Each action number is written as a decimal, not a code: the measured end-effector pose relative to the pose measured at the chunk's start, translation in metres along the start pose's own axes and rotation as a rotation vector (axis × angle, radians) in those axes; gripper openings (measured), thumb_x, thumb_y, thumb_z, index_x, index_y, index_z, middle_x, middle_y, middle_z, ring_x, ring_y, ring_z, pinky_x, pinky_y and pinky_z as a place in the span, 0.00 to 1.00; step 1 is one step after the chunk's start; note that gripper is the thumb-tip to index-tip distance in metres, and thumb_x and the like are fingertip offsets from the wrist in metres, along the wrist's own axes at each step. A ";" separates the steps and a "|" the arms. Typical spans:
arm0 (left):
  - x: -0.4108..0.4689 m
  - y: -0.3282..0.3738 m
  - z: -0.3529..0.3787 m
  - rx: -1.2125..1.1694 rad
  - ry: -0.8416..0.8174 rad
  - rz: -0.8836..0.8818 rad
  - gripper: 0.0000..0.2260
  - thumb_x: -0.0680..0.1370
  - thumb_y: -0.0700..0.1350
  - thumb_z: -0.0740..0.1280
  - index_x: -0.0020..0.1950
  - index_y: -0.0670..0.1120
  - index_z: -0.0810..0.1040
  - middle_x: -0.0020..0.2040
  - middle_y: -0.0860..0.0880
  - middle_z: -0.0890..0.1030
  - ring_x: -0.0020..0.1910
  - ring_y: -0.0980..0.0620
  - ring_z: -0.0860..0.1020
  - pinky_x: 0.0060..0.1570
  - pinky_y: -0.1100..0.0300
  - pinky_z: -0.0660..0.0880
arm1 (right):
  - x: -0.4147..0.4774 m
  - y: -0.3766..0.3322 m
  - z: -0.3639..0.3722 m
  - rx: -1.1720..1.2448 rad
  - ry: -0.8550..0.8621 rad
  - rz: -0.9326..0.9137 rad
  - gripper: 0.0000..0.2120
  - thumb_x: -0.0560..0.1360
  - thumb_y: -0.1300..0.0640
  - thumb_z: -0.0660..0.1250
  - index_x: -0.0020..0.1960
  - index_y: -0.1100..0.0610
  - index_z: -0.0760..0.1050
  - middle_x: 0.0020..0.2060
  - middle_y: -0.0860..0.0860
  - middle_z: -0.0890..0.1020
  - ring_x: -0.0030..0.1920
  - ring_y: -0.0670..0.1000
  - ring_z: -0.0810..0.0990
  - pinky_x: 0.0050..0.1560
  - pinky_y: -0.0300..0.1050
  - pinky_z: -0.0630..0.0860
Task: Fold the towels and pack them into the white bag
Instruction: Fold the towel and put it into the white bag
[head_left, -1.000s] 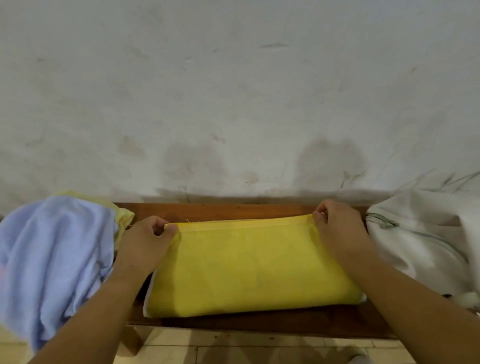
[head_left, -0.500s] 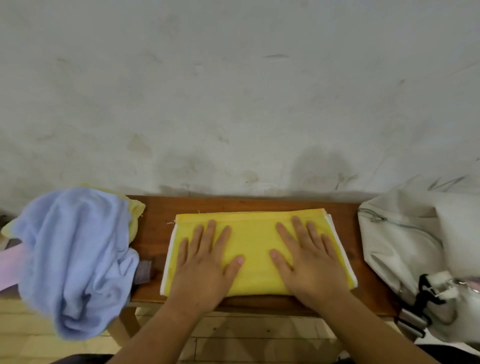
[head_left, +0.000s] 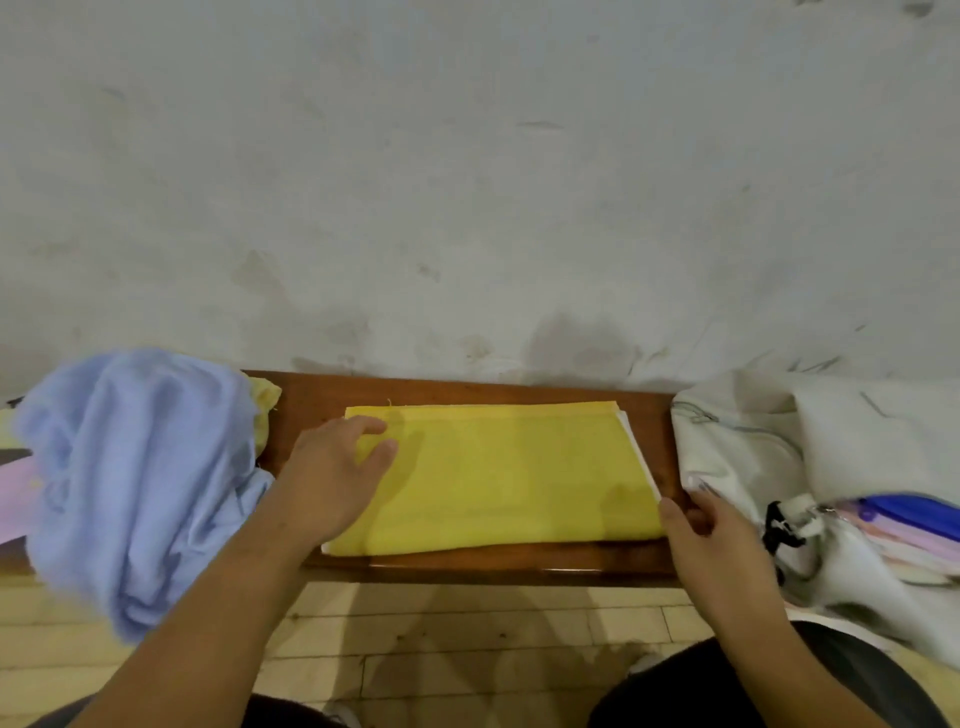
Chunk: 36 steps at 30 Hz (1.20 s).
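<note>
Brown wood forms the bench (head_left: 467, 389), set against a stained grey wall (head_left: 467, 182) over a pale plank floor (head_left: 467, 623), and the folded yellow towel (head_left: 509, 478) is laid flat at its middle, between a blue towel (head_left: 140, 467) and the white bag (head_left: 737, 457). The left hand (head_left: 327, 473) is placed on the towel's left end with fingers bent, the right hand (head_left: 717, 535) at its near right corner with thumb touching the edge and fingers curled; a grasp cannot be confirmed for either.

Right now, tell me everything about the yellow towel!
The yellow towel is cloth folded into a flat rectangle, white edges peeking out on the right. It lies on the wooden bench between a blue towel and the white bag. Left hand rests on its left end; right hand touches its near right corner.
</note>
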<state>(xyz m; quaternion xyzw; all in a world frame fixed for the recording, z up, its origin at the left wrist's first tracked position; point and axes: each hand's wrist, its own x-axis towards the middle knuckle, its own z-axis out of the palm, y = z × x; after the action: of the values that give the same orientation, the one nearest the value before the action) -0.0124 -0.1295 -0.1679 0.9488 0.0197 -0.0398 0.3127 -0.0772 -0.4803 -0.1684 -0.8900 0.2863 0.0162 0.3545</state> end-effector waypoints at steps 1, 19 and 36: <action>0.000 -0.002 -0.004 0.001 -0.009 -0.010 0.16 0.82 0.55 0.62 0.68 0.52 0.76 0.68 0.49 0.77 0.66 0.47 0.73 0.67 0.50 0.69 | -0.003 0.005 -0.001 0.040 -0.024 0.076 0.29 0.79 0.40 0.64 0.74 0.56 0.70 0.60 0.55 0.81 0.59 0.57 0.80 0.63 0.56 0.74; -0.020 0.025 0.008 -0.011 -0.320 0.243 0.16 0.83 0.57 0.61 0.70 0.59 0.74 0.73 0.58 0.69 0.75 0.52 0.63 0.71 0.53 0.63 | 0.006 -0.034 0.025 0.768 -0.153 0.400 0.14 0.77 0.55 0.73 0.59 0.61 0.77 0.47 0.55 0.79 0.43 0.52 0.77 0.38 0.46 0.77; -0.007 0.060 0.019 -0.354 -0.385 0.042 0.17 0.84 0.53 0.59 0.73 0.57 0.71 0.63 0.54 0.79 0.52 0.51 0.82 0.53 0.53 0.79 | -0.019 -0.095 0.025 0.775 0.394 -0.067 0.06 0.82 0.52 0.63 0.58 0.52 0.71 0.42 0.45 0.77 0.40 0.44 0.76 0.38 0.41 0.72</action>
<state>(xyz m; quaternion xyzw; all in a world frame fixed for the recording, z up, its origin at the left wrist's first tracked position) -0.0169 -0.1889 -0.1471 0.8546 -0.0530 -0.2090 0.4725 -0.0386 -0.3991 -0.1239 -0.6860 0.3046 -0.2742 0.6011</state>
